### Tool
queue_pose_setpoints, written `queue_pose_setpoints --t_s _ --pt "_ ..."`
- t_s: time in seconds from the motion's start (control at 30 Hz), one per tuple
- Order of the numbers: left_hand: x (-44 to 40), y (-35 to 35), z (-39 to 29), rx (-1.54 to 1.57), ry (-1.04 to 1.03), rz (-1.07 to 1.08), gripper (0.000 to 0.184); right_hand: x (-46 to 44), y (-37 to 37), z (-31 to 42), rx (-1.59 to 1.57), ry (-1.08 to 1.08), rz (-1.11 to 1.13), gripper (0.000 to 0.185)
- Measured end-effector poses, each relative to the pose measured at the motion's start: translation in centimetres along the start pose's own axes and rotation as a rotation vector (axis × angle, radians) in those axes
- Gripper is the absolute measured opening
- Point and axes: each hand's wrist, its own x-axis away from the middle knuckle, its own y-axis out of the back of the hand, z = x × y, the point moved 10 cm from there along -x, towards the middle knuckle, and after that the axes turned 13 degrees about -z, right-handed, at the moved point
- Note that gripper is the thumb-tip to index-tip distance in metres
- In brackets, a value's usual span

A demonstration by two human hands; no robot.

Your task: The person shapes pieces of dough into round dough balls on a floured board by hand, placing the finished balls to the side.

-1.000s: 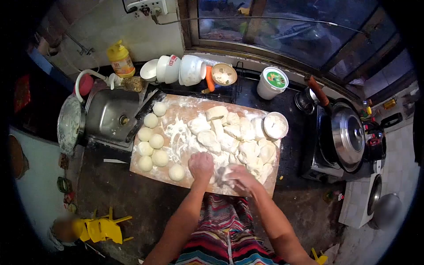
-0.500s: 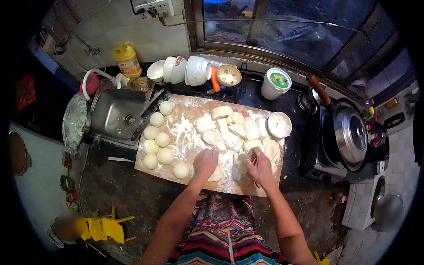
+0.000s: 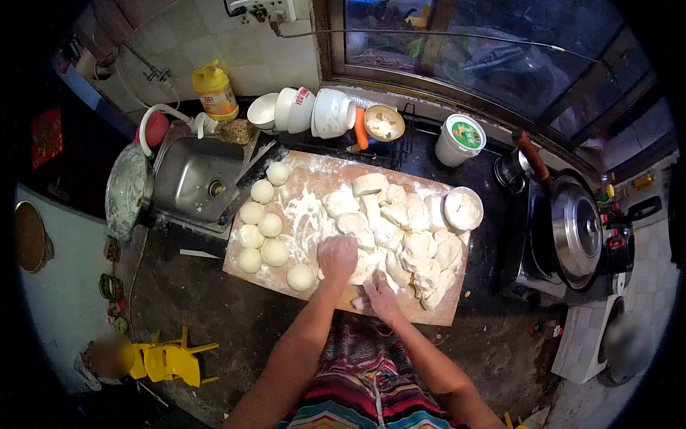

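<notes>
My left hand (image 3: 337,259) is closed, knuckles up, and presses on a floury piece of dough (image 3: 364,266) that shows beside it. What lies under its fingers is hidden. My right hand (image 3: 384,299) rests at the near side of the wooden board (image 3: 339,168), its fingers apart and touching that dough's near edge. To the right is a heap of flattened, floured dough pieces (image 3: 418,247), with a thick dough strip (image 3: 369,184) behind. Several round dough balls (image 3: 274,252) stand along the board's left side. A white bowl of flour (image 3: 463,209) sits at the right corner.
A sink (image 3: 187,175) and a floury metal basin (image 3: 128,189) are at the left. Bowls (image 3: 331,114) and a white tub (image 3: 459,140) line the back. At the right stands a stove with a lidded pan (image 3: 576,223). A yellow chair (image 3: 171,357) is lower left.
My right hand has moved left and nearer to me, leaving the dough heap. My left hand stays in about the same place over the dough. The view has shifted slightly.
</notes>
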Motion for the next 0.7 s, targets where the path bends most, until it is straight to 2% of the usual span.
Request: queue_pose_setpoints --t_s 0.03,0.07,0.13,0.17,0.23,0.27,0.3,0.33,0.37,0.4,0.47,0.5,0.6,0.63,0.7 --pt "1.0 -0.1 -0.5 -0.053 -0.083 -0.015 0.017 -0.9 -1.1 -2.6 -0.198 -0.122 0.040 0.051" --pt "1.5 -0.1 -1.3 -0.106 -0.171 -0.039 0.017 -0.9 -0.7 -1.3 -0.145 0.008 0.006 0.047" --pt "4.3 0.7 1.3 0.200 0.261 0.104 0.016 -0.5 0.3 1.3 -0.023 0.262 -0.090 0.039" --pt "6.6 0.7 2.4 0.349 0.482 0.180 0.015 0.3 0.8 2.4 0.137 0.486 -0.089 0.038" --pt "8.9 2.0 3.1 0.276 0.563 0.076 0.016 3.2 -0.4 3.0 0.385 0.902 -0.015 0.039" --pt "10.0 2.3 3.6 0.242 0.602 0.022 0.018 3.4 -0.6 2.3 0.397 0.903 -0.003 0.040" --pt "10.5 -0.7 2.3 -0.267 0.121 0.144 0.013 3.5 -0.9 1.9 0.409 0.906 0.008 0.042" --pt "8.5 0.4 1.1 -0.173 0.003 0.075 0.012 3.8 -1.2 2.4 0.422 0.907 0.020 0.043" --pt "5.9 1.0 0.0 -0.074 -0.114 0.003 0.012 3.2 -0.4 2.8 0.338 0.782 0.030 0.044" --pt "3.8 1.8 -1.4 0.023 -0.228 -0.066 0.014 2.4 0.2 3.2 0.344 0.762 -0.040 0.045" --pt "1.9 1.3 -1.4 0.095 -0.203 -0.089 0.013 1.2 1.0 2.8 0.353 0.709 -0.170 0.046" --pt "1.2 1.1 -1.5 0.136 -0.202 -0.108 0.012 1.3 0.9 4.0 0.302 0.827 -0.224 0.045" --pt "3.5 -2.0 0.2 0.185 -0.252 0.002 0.011 -1.5 0.0 2.9 0.352 0.752 -0.141 0.042" --pt "4.3 -1.3 0.3 0.178 -0.250 -0.005 0.011 -1.8 0.3 2.7 0.344 0.733 -0.188 0.040" --pt "5.5 0.5 0.3 0.159 -0.250 -0.022 0.013 -1.8 -0.1 2.9 0.310 0.713 -0.147 0.039"
